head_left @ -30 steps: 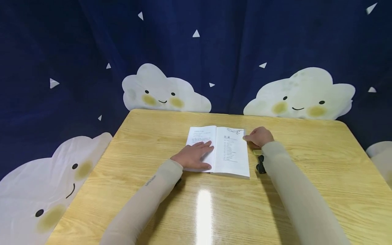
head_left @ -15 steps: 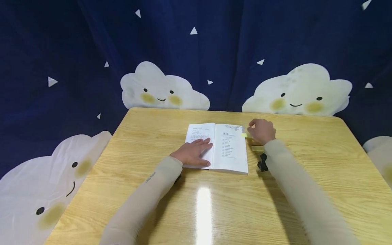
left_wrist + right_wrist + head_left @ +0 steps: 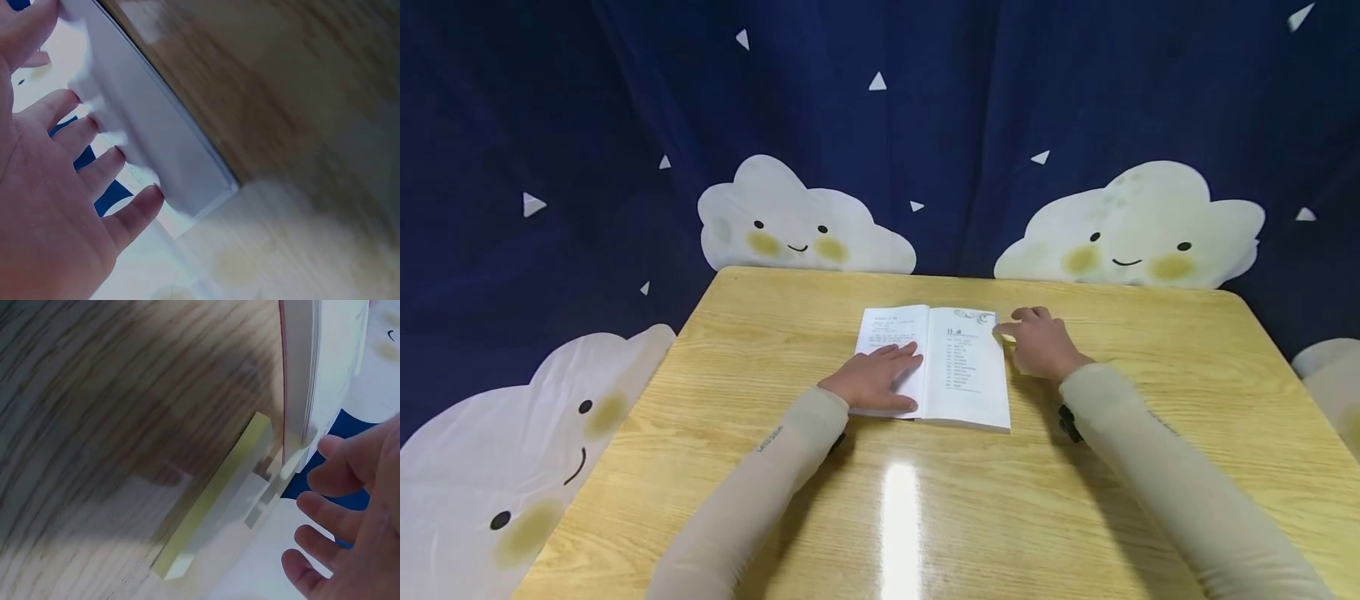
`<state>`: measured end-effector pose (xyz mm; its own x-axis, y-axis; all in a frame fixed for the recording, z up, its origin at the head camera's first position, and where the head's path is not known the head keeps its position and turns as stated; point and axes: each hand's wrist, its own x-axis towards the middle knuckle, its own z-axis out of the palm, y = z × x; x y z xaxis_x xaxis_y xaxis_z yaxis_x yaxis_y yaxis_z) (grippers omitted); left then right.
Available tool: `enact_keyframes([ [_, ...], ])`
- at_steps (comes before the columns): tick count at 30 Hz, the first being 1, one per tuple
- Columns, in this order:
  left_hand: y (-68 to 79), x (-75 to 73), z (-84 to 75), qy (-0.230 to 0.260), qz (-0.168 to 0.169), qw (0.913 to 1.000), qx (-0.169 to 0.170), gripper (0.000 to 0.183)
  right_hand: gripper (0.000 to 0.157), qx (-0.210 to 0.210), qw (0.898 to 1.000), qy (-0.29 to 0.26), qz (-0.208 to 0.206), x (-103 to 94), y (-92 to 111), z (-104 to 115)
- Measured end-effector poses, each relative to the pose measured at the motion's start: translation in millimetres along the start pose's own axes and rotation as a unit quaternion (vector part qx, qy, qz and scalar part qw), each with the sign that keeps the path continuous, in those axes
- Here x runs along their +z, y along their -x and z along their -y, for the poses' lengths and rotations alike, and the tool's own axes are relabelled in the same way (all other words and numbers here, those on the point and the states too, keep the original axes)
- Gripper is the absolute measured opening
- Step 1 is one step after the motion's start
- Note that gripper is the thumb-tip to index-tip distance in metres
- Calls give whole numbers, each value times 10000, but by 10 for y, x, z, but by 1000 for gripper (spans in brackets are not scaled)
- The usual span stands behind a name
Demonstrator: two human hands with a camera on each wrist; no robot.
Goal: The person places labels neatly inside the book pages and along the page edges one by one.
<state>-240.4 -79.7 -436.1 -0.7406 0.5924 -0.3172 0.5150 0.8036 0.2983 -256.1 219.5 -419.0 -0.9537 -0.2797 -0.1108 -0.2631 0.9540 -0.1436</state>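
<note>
An open book [image 3: 966,375] lies on the wooden table, its right page printed with a list under a heading. My left hand [image 3: 876,379] rests flat on the left page with fingers spread. At the right page's outer edge, my right hand [image 3: 1043,343] touches the paper with a fingertip, the other fingers loosely bent. A pale sticky strip [image 3: 270,495] sticks out from that edge in the right wrist view, close to the fingertips. Beside the book lies a narrow yellow pad of sticky notes [image 3: 215,494], mostly covered by my right hand in the head view.
The wooden table [image 3: 760,350] reaches back to a dark blue curtain [image 3: 955,125] with smiling white clouds. A black wrist device [image 3: 1069,423] shows under my right sleeve. A bright light reflection [image 3: 899,525] lies on the tabletop in front of the book.
My right hand first draws back from the page edge, showing a yellow strip there, then returns with a fingertip over that spot. My left hand stays on the left page.
</note>
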Motion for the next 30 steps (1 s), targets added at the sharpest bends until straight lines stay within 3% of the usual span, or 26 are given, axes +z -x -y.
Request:
enact_keyframes([
  [10,1,14,4,-45,-122,9999,0,81,54,171,9987,-423,223,69,-43,-18],
  [18,-7,40,-6,-143,-120,9998,-1,81,43,-154,9997,-165,-70,80,18,-36],
  [24,4,39,-9,-119,-71,9999,19,81,49,-241,9991,-230,-267,12,12,-79],
  [30,7,32,-16,-162,-105,9998,12,81,47,-136,9998,-107,16,-10,-20,-94],
])
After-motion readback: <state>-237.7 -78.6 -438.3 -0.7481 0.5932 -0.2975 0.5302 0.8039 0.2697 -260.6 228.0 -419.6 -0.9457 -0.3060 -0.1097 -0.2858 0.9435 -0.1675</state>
